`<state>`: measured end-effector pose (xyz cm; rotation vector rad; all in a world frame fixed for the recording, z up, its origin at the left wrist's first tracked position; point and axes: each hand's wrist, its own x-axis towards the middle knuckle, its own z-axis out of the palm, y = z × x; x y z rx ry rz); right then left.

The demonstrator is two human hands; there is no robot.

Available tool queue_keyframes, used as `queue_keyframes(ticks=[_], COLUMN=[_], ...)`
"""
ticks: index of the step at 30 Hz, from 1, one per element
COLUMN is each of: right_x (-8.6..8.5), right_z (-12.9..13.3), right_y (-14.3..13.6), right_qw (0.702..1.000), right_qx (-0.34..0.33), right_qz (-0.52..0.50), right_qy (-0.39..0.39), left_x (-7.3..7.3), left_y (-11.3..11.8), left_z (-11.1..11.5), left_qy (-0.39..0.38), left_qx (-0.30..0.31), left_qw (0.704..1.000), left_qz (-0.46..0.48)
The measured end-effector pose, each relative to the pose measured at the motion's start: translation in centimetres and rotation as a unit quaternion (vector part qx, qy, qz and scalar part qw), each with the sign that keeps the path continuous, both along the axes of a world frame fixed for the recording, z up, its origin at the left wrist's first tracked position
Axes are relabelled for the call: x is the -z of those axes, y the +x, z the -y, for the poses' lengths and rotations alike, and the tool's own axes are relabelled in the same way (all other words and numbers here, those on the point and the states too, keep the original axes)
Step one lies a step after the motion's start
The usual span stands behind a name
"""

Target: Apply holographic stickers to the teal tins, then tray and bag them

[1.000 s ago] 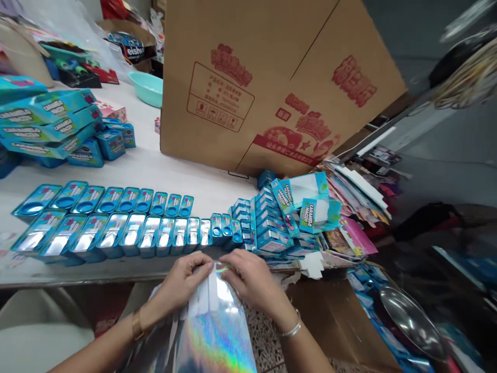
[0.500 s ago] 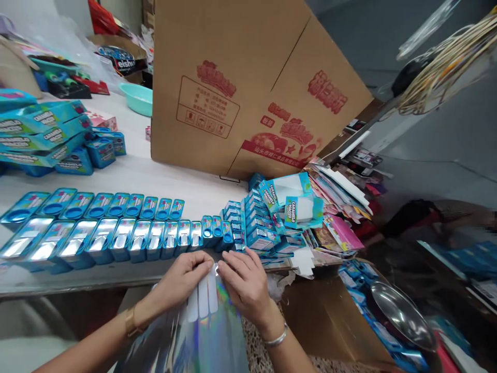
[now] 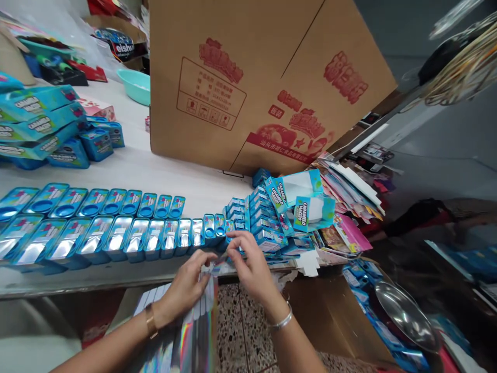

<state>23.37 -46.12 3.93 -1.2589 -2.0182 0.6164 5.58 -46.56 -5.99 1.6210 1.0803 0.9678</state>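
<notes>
A small clear, shiny sticker strip [image 3: 220, 266] spans the gap between my hands at the table's front edge. My left hand [image 3: 189, 284] is closed in a pinch at the strip's left end. My right hand [image 3: 252, 267] pinches its other end, fingertips close to the blue tins. Below my left hand lies a glossy rainbow-reflecting sticker sheet [image 3: 196, 331] with pale strips on it, partly covered by my wrist. Just beyond my hands, blue tins with silvery tops [image 3: 154, 238] stand in a row, and a second row of blue tins [image 3: 116, 202] runs behind.
A big brown carton [image 3: 256, 62] stands at the back. Blue display boxes [image 3: 306, 215] and packed tins [image 3: 267, 228] sit at right, beside stacked packaging [image 3: 349, 199]. Blue boxes [image 3: 34, 124] are piled at left, near a turquoise bowl [image 3: 135, 87]. A metal bowl [image 3: 406, 313] rests lower right.
My right hand has moved up and right, off the sheet, and a clear strip now stretches between my hands. The sheet has shifted left, showing speckled floor beside it.
</notes>
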Motion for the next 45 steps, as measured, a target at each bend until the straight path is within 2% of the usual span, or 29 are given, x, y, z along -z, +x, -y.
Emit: queue_keyframes(ticks=[4,8,13,19,23,29,35,39,42,45], right_x=[0.1,1.3,2.5,4.7,6.1,6.6,7.0,5.5,3.0,1.1], right_z=[-3.3,-6.0,-8.4,-10.4,-11.2,-11.3,-12.0,-10.3,-6.4,-1.5], right_y=[0.0,-0.6,-1.9,-2.7,-3.0,-3.1,-3.9,-3.7,-2.2,-0.3], right_qw=[0.998,0.997,0.995,0.993,0.995,0.997,0.997,0.999,0.998,0.998], right_qx=[-0.038,-0.048,-0.029,-0.021,-0.029,0.022,0.044,0.041,0.047,0.01], right_qz=[0.013,0.041,0.09,0.114,0.095,0.046,0.043,0.019,-0.047,-0.036], right_qy=[-0.052,-0.05,-0.014,-0.002,-0.019,-0.056,-0.042,-0.011,0.006,-0.051], left_x=[1.5,1.3,1.4,2.4,2.7,3.4,4.7,4.2,2.8,0.4], left_y=[1.4,3.0,4.3,5.1,5.5,5.1,4.3,3.3,1.8,0.4], left_z=[0.2,-0.8,-2.3,-2.9,-3.3,-3.8,-3.8,-2.9,-1.6,-0.6], left_qy=[-0.136,-0.206,-0.214,-0.227,-0.22,-0.215,-0.217,-0.189,-0.167,-0.169], left_qx=[0.024,-0.004,-0.114,-0.169,-0.215,-0.21,-0.185,-0.13,-0.081,0.0], left_qw=[0.985,0.956,0.94,0.928,0.928,0.937,0.947,0.963,0.974,0.98], left_qz=[0.105,0.211,0.24,0.242,0.212,0.177,0.148,0.141,0.13,0.102])
